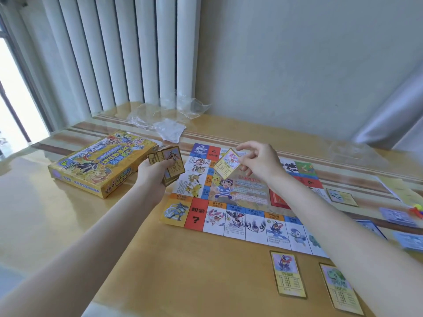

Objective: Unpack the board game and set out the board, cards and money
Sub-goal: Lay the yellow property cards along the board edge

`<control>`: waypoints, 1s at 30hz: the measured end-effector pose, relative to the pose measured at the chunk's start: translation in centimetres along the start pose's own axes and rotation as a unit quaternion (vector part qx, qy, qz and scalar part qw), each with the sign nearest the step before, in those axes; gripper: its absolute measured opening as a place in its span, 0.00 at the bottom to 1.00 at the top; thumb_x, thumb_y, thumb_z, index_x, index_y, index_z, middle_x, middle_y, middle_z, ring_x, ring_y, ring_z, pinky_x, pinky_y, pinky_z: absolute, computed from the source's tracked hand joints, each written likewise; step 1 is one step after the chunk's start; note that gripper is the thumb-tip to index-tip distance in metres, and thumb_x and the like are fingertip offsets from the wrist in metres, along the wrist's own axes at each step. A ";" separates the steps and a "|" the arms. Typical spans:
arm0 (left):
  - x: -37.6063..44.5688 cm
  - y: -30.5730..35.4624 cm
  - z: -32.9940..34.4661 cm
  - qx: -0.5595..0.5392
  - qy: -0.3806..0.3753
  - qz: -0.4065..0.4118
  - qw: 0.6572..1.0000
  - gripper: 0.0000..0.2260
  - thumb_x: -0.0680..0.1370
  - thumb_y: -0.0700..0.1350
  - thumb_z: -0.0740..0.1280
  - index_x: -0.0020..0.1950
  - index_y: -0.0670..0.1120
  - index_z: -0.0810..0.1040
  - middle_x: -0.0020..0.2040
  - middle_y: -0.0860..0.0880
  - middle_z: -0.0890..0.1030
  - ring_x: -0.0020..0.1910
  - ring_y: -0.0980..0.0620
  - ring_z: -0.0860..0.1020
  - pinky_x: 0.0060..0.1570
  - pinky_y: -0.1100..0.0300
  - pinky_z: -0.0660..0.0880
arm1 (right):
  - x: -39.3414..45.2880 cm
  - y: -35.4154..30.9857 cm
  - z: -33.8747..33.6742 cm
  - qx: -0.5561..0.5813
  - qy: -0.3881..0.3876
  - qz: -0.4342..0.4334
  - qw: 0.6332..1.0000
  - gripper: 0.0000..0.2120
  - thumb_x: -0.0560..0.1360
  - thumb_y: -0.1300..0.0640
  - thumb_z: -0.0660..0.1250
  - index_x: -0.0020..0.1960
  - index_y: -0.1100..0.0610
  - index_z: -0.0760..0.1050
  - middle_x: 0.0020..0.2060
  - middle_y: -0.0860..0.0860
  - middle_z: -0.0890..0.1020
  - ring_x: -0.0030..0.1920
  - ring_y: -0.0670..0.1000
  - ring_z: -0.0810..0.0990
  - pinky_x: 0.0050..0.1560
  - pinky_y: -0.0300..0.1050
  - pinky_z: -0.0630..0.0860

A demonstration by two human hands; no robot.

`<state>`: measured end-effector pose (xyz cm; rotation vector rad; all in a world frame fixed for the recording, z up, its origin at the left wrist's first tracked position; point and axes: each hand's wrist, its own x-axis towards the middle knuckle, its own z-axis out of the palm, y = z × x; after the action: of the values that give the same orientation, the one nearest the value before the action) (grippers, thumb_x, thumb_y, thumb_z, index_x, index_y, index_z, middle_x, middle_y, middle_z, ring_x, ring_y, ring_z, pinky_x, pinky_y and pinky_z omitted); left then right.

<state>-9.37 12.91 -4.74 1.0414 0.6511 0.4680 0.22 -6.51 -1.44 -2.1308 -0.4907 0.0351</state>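
Left hand (153, 171) grips the deck (170, 164); right hand (256, 161) pinches one card (226, 163) above the board (240, 202), box (100, 163) lying left.

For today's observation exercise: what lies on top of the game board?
On the board a red card stack lies right of centre. The right hand holds a single card above it, not resting. The right forearm hides part of the board.

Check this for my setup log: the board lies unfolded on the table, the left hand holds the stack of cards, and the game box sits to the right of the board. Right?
Not quite. In the head view the game box sits left of the board, not right. The rest stands: the board lies unfolded on the table, and the left hand holds the stack of cards.
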 end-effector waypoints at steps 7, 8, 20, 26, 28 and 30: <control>1.6 -1.2 1.2 0.004 -0.002 -0.022 1.000 0.07 0.77 0.33 0.63 0.43 0.44 0.72 0.39 0.43 0.79 0.36 0.47 0.79 0.33 0.55 0.77 | 1.9 1.4 2.4 0.058 -0.048 0.036 0.997 0.16 0.76 0.68 0.64 0.60 0.55 0.75 0.36 0.55 0.80 0.37 0.52 0.84 0.46 0.51 0.81; 1.8 -1.2 1.2 -0.001 -0.004 -0.027 1.000 0.06 0.77 0.33 0.63 0.43 0.44 0.72 0.39 0.43 0.79 0.37 0.47 0.79 0.34 0.54 0.77 | 2.0 1.7 2.6 0.056 -0.055 0.035 0.996 0.17 0.76 0.68 0.64 0.60 0.54 0.75 0.36 0.55 0.80 0.38 0.53 0.85 0.48 0.51 0.81; 5.1 -1.1 1.6 -0.003 0.025 0.000 1.000 0.07 0.77 0.34 0.63 0.44 0.45 0.73 0.41 0.43 0.79 0.37 0.45 0.79 0.42 0.50 0.77 | 5.2 1.5 5.0 0.058 -0.073 0.064 0.994 0.22 0.74 0.69 0.65 0.64 0.51 0.73 0.46 0.56 0.81 0.40 0.51 0.84 0.42 0.43 0.81; 5.6 -0.8 1.6 -0.015 0.049 0.002 0.999 0.05 0.76 0.33 0.64 0.46 0.43 0.74 0.44 0.40 0.80 0.47 0.38 0.80 0.49 0.42 0.78 | 8.1 -1.1 8.6 0.143 -0.009 0.158 0.977 0.18 0.73 0.71 0.65 0.61 0.60 0.74 0.63 0.58 0.73 0.46 0.59 0.84 0.35 0.43 0.82; 5.7 -0.5 1.3 -0.005 0.046 -0.001 0.999 0.06 0.76 0.33 0.64 0.51 0.41 0.74 0.45 0.40 0.79 0.46 0.40 0.79 0.50 0.45 0.78 | 8.3 -2.1 10.0 0.128 -0.044 0.157 0.978 0.18 0.73 0.71 0.65 0.61 0.60 0.73 0.57 0.60 0.76 0.41 0.60 0.84 0.39 0.48 0.82; 5.8 -0.2 0.9 0.002 0.041 -0.005 0.999 0.07 0.76 0.32 0.64 0.53 0.40 0.73 0.43 0.41 0.79 0.43 0.42 0.79 0.49 0.47 0.78 | 8.4 -2.7 11.2 0.102 -0.079 0.161 0.979 0.19 0.73 0.71 0.64 0.62 0.60 0.70 0.40 0.58 0.80 0.37 0.60 0.84 0.44 0.52 0.82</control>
<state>-4.56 15.99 -6.23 1.0263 0.7296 0.5033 4.71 6.70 -4.47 -1.9931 -0.2175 0.4233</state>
